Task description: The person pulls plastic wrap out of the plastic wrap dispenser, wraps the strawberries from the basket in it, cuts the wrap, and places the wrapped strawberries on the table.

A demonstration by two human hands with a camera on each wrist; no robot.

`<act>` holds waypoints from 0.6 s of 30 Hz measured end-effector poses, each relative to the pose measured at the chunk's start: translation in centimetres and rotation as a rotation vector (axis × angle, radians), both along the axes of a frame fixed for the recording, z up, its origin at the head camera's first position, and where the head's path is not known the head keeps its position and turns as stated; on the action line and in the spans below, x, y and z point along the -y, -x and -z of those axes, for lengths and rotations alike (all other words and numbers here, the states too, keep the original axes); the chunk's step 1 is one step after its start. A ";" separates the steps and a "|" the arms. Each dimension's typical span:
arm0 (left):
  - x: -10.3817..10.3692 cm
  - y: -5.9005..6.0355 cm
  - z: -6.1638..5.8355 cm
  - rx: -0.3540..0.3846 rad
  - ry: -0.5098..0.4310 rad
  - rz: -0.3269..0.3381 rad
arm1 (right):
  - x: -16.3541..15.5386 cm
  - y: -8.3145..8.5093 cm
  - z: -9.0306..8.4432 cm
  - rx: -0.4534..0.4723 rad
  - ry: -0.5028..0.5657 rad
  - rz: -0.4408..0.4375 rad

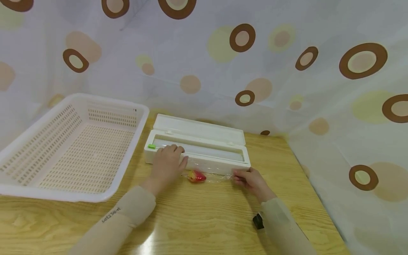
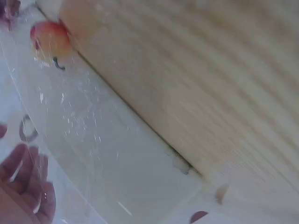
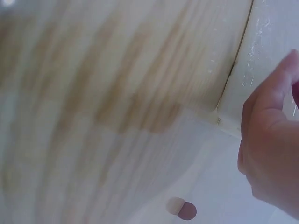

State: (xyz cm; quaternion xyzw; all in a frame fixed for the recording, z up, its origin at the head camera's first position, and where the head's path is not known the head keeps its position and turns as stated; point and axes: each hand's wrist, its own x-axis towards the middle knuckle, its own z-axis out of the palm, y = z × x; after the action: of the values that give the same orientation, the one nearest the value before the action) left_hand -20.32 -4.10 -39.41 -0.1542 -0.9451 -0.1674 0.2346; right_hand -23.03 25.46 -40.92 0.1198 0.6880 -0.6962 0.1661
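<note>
A white cling film dispenser box (image 1: 199, 128) lies with its lid raised, a roll of film (image 1: 210, 151) inside. A green slide cutter (image 1: 151, 146) sits at its left end. Clear cling film (image 1: 218, 177) hangs over the front wall. Against that wall is a small red-and-yellow fruit (image 1: 196, 176) with a short stem, film around or over it. My left hand (image 1: 167, 163) is at the box's front edge, right of the cutter, fingers loosely bent (image 2: 28, 182). At the front right corner my right hand (image 1: 250, 180) pinches the film; its fingertips are partly hidden in the right wrist view.
On the left stands a large white slotted plastic basket (image 1: 127, 161). A patterned sheet (image 1: 204, 71) with circles hangs behind the wooden table (image 1: 197, 219) and along its right side. A small black object (image 1: 258, 221) shows beside the right sleeve.
</note>
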 end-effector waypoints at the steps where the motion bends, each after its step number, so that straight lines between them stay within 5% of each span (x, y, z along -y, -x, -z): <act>1: -0.2 -0.3 0.0 0.033 0.039 0.039 | 0.0 -0.1 0.0 -0.003 0.013 -0.008; 6: -0.7 -1.3 0.9 0.241 0.189 0.159 | -0.2 -0.3 0.1 -0.022 0.037 -0.042; 12: -1.1 -1.3 1.7 0.285 0.319 0.176 | -0.7 -0.6 0.2 -0.037 -0.026 -0.106; 15: -1.3 -1.3 2.0 0.272 0.404 0.165 | -0.9 -0.8 -0.3 -0.048 -0.199 -0.164; 18: -1.5 -1.4 2.1 0.266 0.489 0.165 | -0.6 -1.9 -1.5 -0.166 -0.569 -0.214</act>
State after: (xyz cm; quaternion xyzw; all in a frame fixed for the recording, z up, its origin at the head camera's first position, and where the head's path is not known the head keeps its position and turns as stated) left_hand -18.95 -2.56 -41.52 -0.2590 -0.9642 0.0282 0.0499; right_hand -21.18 26.04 -39.43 0.0312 0.8752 -0.4615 0.1418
